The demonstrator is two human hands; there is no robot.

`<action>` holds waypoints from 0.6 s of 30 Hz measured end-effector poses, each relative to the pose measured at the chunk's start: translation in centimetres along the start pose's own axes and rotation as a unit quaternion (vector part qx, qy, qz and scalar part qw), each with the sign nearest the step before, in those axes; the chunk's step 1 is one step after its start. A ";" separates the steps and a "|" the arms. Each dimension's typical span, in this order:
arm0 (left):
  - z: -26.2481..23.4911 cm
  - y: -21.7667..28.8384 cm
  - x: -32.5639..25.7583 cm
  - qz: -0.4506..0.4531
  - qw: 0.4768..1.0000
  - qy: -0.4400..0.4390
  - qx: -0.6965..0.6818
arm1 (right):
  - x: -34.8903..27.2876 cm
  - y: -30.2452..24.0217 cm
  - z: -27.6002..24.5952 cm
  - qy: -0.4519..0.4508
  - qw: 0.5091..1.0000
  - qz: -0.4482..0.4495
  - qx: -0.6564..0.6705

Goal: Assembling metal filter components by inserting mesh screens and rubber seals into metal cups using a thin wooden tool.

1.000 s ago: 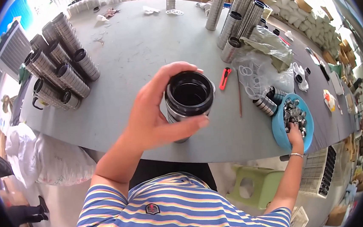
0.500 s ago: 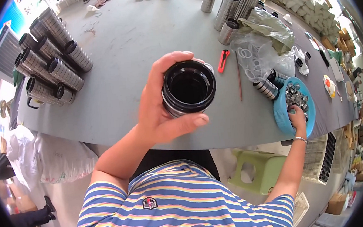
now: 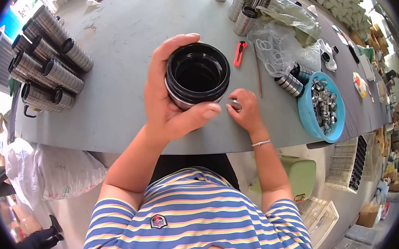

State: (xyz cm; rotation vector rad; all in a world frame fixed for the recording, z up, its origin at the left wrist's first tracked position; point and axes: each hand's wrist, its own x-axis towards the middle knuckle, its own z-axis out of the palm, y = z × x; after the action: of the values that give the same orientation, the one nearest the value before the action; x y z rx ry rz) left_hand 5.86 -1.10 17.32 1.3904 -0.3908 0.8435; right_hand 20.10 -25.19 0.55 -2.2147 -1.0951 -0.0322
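Above the table (image 3: 124, 116), my left hand (image 3: 160, 104) is wrapped round a black cylinder (image 3: 199, 98) with a wide open mouth facing up and a silvery band lower down. Its inside is dark. My right hand (image 3: 249, 110) pinches a small round metal piece (image 3: 236, 104), just right of the cylinder and apart from it. To the right, a blue plastic basket (image 3: 307, 113) holds many similar shiny metal pieces (image 3: 323, 103).
Stacked silver-and-black cylinders (image 3: 62, 74) stand at the left, others (image 3: 245, 20) at the far right. A red utility knife (image 3: 239, 54), a thin rod (image 3: 259, 75) and a clear bag of white rings (image 3: 280, 50) lie beyond my right hand. A green stool (image 3: 299, 175) is below the edge.
My right hand has come out of the blue basket and moved left to beside the cylinder, carrying a metal piece. My left hand still holds the cylinder, now slightly higher in view.
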 end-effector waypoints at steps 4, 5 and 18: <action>-0.2 0.0 -0.1 0.001 1.000 0.006 -0.001 | 0.5 -0.6 0.1 0.083 0.995 -0.045 -0.015; -0.5 -0.1 -0.1 -0.001 1.000 0.009 -0.002 | 0.2 -0.6 0.0 0.095 0.995 -0.033 0.017; -1.2 -0.8 0.2 0.038 0.999 -0.035 0.008 | -6.7 -0.4 -2.3 0.145 0.988 0.048 -0.026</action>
State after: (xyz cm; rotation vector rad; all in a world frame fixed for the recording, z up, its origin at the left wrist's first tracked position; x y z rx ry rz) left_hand 6.30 0.14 16.69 1.4310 -0.4946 0.8621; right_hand 16.02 -31.03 0.55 -2.2205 -0.8348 -0.3336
